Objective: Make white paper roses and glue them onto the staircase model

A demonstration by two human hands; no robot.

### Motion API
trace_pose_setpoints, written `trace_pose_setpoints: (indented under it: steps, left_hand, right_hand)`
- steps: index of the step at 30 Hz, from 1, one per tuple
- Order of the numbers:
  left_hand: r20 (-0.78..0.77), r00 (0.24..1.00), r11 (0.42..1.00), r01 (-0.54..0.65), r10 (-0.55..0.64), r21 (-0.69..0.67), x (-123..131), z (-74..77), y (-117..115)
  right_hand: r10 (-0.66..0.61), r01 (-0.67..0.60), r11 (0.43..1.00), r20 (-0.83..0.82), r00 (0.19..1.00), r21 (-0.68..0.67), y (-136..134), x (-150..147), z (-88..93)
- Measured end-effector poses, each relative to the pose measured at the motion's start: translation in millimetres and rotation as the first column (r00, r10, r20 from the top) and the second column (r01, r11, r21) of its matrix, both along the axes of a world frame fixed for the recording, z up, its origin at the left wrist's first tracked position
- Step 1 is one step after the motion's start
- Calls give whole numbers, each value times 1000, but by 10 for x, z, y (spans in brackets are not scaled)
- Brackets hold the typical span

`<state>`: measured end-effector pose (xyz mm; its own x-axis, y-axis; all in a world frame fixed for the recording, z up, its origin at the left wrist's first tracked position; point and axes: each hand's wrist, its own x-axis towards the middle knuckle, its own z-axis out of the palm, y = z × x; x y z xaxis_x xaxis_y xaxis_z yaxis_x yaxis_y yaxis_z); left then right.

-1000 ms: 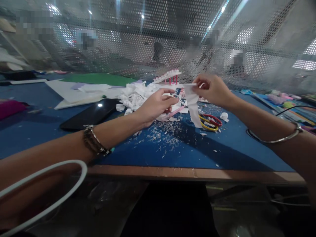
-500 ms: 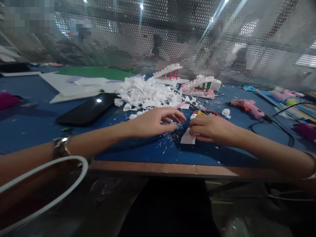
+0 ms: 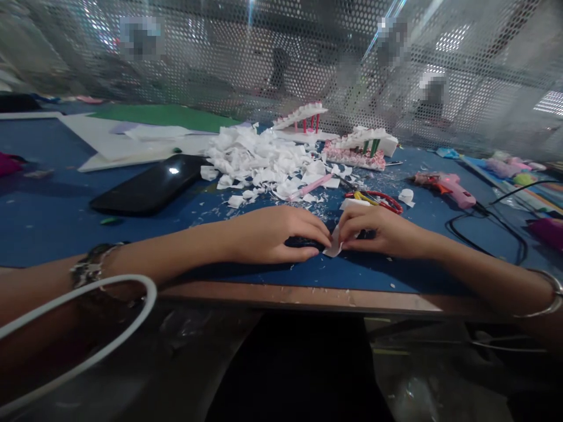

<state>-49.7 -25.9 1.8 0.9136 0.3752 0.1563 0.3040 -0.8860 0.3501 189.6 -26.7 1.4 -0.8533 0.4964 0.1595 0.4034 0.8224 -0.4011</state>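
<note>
Nearest, at the left, a white cable point(image 3: 152, 293) loops in front of the left forearm. Both forearms reach in low over the near edge of the blue-topped table point(image 3: 44, 231); the left wrist bears bracelets point(image 3: 90, 266), the right a bangle.

The left hand point(image 3: 277, 234) lies palm down, fingers extended to the right, thumb parted below them. The right hand point(image 3: 378, 231) is bent inward, thumb and fingers clamped on a paper strip point(image 3: 333, 246). The left fingertips stand at the strip's left side; whether they touch it cannot be told.

The strip is plain white, narrow and slightly curved, located between the hands near the table's near edge. Its upper part is partly hidden by the right hand.

Beyond the right hand lie scissors point(image 3: 363, 197) with red and yellow handles; left of them, a pink pen-shaped tool point(image 3: 310, 187). Farther off: a black phone point(image 3: 149, 187) at left, heaped white paper scraps point(image 3: 259, 155) centrally, a pink glue gun point(image 3: 455, 189) at right. Two small staircase models point(image 3: 358, 143) stand behind, before a perforated panel point(image 3: 246, 64).
</note>
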Motion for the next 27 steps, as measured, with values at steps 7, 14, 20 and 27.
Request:
trace_pose_setpoints:
  steps: [7, 14, 20, 27]
  left_hand:
    - [22, 977, 977, -212, 213, -35, 192, 11, -34]
    - [77, 945, 947, -315, 319, -65, 294, -75, -53]
    - [64, 931, 933, -357, 360, -57, 329, -80, -73]
    - [28, 946, 946, -323, 324, -27, 305, -42, -54]
  right_hand:
    - [-88, 89, 995, -10, 996, 42, -45, -44, -11]
    - [-108, 109, 992, -5, 994, 71, -77, -57, -17]
    - [-146, 147, 986, -12, 989, 79, -74, -68, -39]
    - [-140, 137, 957, -4, 990, 257, -148, -61, -15]
